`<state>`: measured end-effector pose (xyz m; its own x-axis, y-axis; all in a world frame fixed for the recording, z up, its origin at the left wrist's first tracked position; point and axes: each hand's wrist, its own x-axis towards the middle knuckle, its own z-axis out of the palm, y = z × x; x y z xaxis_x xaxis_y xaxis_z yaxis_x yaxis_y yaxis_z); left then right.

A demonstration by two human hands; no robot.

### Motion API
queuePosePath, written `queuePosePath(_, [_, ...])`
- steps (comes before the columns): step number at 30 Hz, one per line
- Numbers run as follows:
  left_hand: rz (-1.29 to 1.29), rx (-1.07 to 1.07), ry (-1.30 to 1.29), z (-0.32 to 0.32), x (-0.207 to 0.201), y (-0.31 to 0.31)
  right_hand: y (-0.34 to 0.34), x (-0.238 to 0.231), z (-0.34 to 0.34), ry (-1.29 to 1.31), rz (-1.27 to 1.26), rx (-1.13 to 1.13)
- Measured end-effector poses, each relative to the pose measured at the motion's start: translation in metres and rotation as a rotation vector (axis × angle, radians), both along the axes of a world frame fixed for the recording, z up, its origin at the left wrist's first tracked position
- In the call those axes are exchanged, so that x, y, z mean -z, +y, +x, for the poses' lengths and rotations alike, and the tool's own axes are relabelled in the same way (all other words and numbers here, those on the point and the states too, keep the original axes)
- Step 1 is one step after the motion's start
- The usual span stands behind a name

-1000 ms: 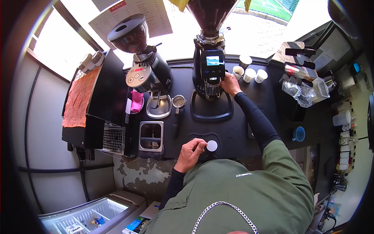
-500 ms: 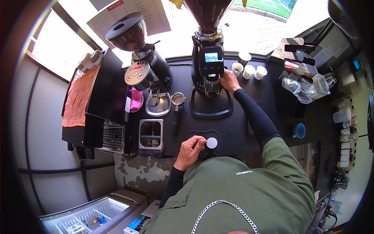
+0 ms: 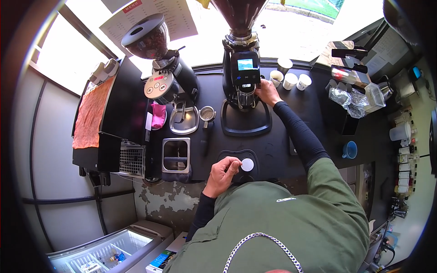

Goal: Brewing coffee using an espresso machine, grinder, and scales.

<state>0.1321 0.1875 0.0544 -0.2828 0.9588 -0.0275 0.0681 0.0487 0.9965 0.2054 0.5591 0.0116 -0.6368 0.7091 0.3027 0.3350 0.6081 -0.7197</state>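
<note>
My left hand (image 3: pixel 221 176) is closed in a pinch at the edge of a thin white round disc (image 3: pixel 247 164). The disc is held over a dark mat (image 3: pixel 251 154) at the counter's near edge. My right hand (image 3: pixel 267 92) reaches forward to the right side of a black coffee grinder (image 3: pixel 246 68) with a lit screen. Beside its fingers, a metal dosing cup (image 3: pixel 246 98) sits under the grinder's outlet; the fingertips are partly hidden by the grinder. A portafilter (image 3: pixel 207 114) holding light-coloured contents lies left of the grinder, its dark handle pointing toward me.
A second grinder (image 3: pixel 160 84) stands at left, near a pink cloth (image 3: pixel 159 115) and a square metal knock box (image 3: pixel 176 155). Several paper cups (image 3: pixel 290 81) stand right of my right hand. A blue cup (image 3: pixel 349 150) is farther right. The espresso machine (image 3: pixel 107 123) bounds the left.
The view has shifted very slightly. Both hands stay in place, the left still pinching the white disc and the right still at the grinder's side.
</note>
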Motion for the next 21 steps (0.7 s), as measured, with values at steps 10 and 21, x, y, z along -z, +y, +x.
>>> queuePosePath(10, [0.016,0.019,0.006,0.001,-0.007,0.006,0.000,0.003,-0.002,-0.036,0.063,0.055])
queuePosePath(21, [0.006,0.008,0.015,0.003,-0.003,0.003,0.000,0.006,0.000,0.007,0.001,0.034])
